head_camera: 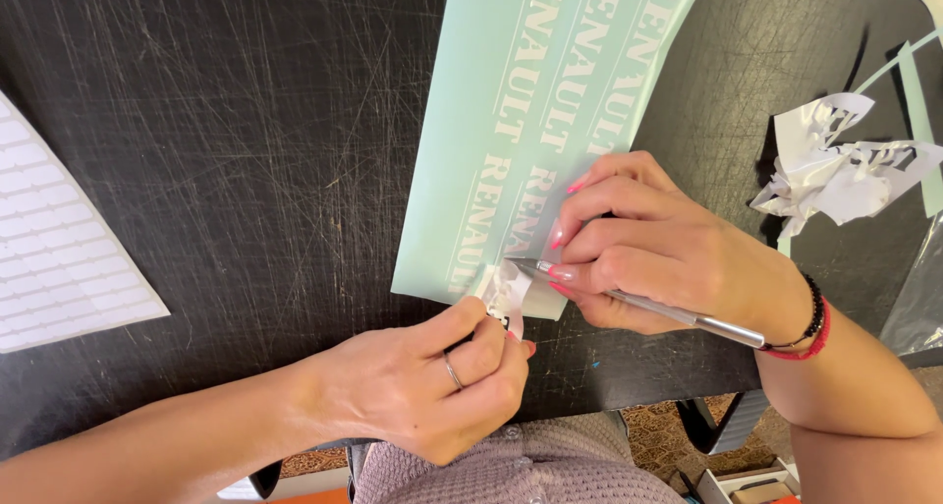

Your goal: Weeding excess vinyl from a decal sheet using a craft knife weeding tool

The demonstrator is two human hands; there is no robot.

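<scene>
Right hand (653, 244) grips thin metal knife (648, 306), tip at lower edge of pale green sticker sheet (491, 121) on scratched black table (226, 150). Left hand (432, 386) pinches white peeled strip (508, 293) at same edge. Crumpled white scraps (835, 170) lie well apart, right.

A black table (246, 150), its top crossed with fine pale scratches, carries everything here. A long pale green sheet with rows of white lettering (530, 101) lies on it, reaching from the far edge toward the near edge. Well to the left of that sheet lies a white sheet of small cut labels (59, 258). To the sheet's right sits a crumpled heap of peeled white scraps (835, 165), with thin green strips (918, 101) just beyond it.
</scene>
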